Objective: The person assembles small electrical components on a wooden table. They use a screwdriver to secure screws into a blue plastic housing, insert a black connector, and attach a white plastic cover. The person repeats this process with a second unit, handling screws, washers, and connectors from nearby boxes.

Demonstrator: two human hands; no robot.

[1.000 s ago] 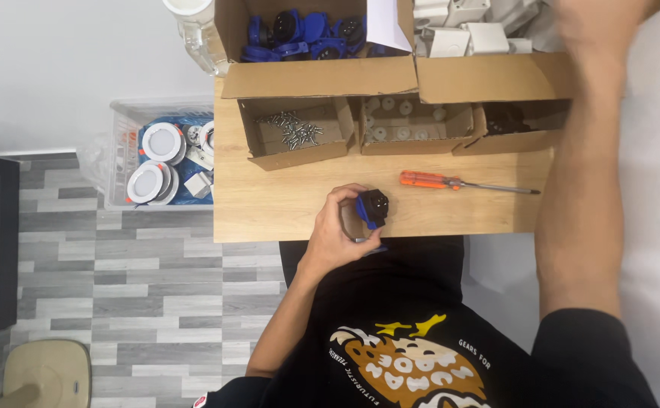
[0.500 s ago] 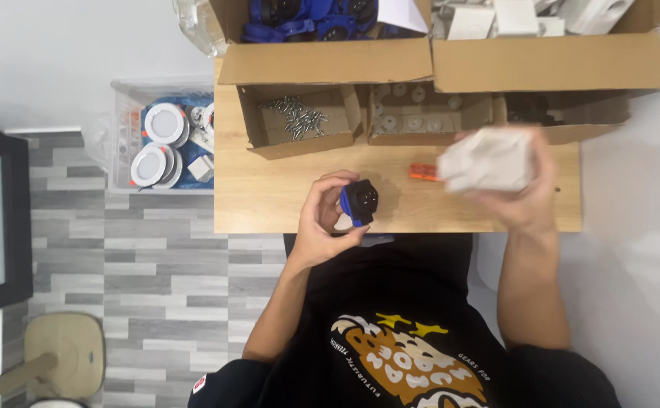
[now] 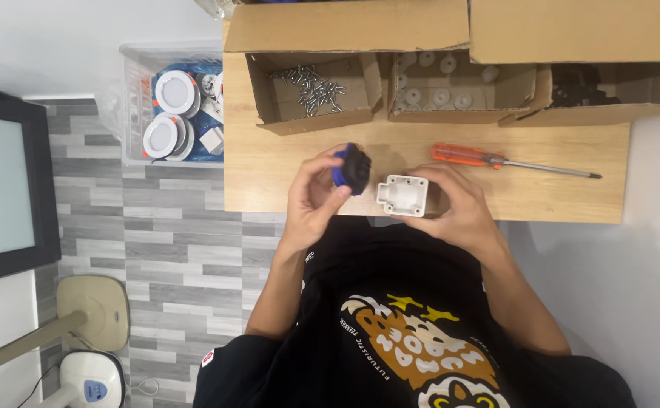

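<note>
My left hand (image 3: 315, 198) grips a small round blue and black part (image 3: 352, 168) just above the near edge of the wooden table (image 3: 269, 170). My right hand (image 3: 462, 208) holds a white plastic box-shaped housing (image 3: 402, 195) with corner holes, its open face turned towards the blue part. The two pieces are close together, a small gap between them. An orange-handled screwdriver (image 3: 496, 160) lies on the table just beyond my right hand.
Three small open cardboard boxes stand at the back: one with screws (image 3: 311, 87), one with white round pieces (image 3: 439, 83), one with black parts (image 3: 583, 85). Larger cardboard boxes (image 3: 345, 26) sit behind. A clear bin of round white lamps (image 3: 171, 113) stands on the floor at left.
My right hand came back from the far boxes with the white housing and brought it down beside the blue part. The left hand stayed near the table's edge.
</note>
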